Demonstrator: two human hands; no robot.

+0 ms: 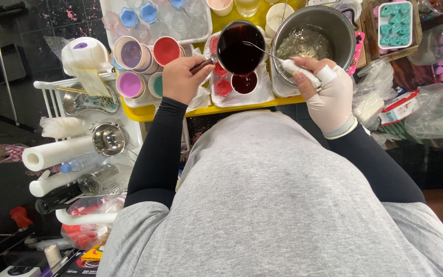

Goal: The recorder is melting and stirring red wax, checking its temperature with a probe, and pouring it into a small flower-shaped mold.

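Left hand [182, 78]: fingers clenched on the handle of a small pot [241, 47] of dark red liquid, held over the moulds.
Right hand [329, 93]: gloved, grasping a spoon [267, 51].
Filled: 1 dark cup [244, 82] and 1 red mould [223, 87].
Left: pot apparently nearly full.

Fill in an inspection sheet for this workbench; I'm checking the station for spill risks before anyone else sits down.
Surface: yellow tray, crowded, little bare area.
Job's things: small saucepan of dark red liquid, held tilted over small filled moulds; metal spoon reaching over it.
Clutter: coloured cups, steel pot of clear liquid, teal mould tray, paper towel roll, plastic bags.
Hands: left hand bare, gripping the pan handle; right hand gloved, holding the spoon.
Cables: nothing seen.
Surroundings: dark floor, white rack on the left.
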